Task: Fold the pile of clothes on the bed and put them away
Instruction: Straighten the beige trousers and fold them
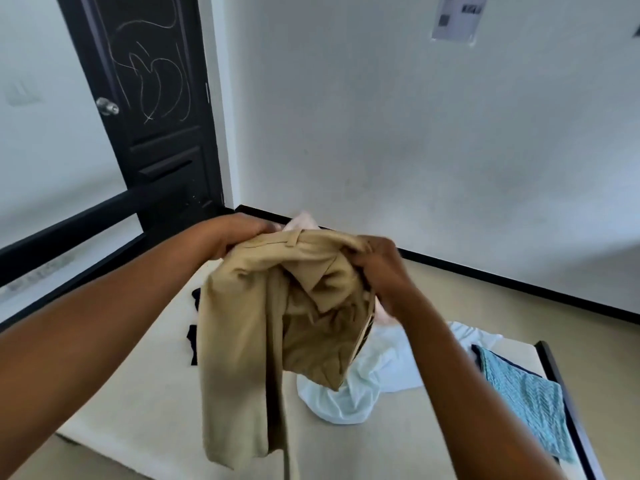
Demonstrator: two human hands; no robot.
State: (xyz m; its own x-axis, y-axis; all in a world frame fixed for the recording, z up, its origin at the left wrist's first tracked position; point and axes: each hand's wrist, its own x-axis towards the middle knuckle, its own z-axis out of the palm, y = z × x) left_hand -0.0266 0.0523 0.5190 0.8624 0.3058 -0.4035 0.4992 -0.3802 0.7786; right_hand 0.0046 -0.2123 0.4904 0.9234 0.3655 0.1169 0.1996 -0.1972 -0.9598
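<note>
- The khaki trousers (242, 341) are held up in the air over the middle of the bed (138, 393). The waistband is at the top, and one leg hangs straight down towards the near edge.
- The left hand (242, 233) grips the left end of the waistband, fingers curled over the cloth.
- The right hand (381, 268) grips the right end of the waistband, fingers and thumb closed on a bunched fold. The rest of the trousers sags in a crumpled heap between the two hands.
- A belt loop shows on the waistband. Any label on the trousers is too small to make out.
- A white garment (363, 379) lies crumpled on the mattress behind the trousers, towards the right edge.
- A teal patterned cloth (530, 400) lies flat along the right edge, just beside the black bed frame (549, 358).
- A pink garment (304, 220) shows above the waistband, near the far edge of the bed.
- A dark garment (192, 341) shows at the left side of the hanging leg, mostly hidden.
- A black door (156, 133) stands beyond the far left corner. It has a round metal knob (107, 106), and its upper panel carries pale looping scribbles that form no readable letters.
- A printed sheet of paper (457, 15) hangs on the far wall. It has a small square code and dark print, too blurred to read.
</note>
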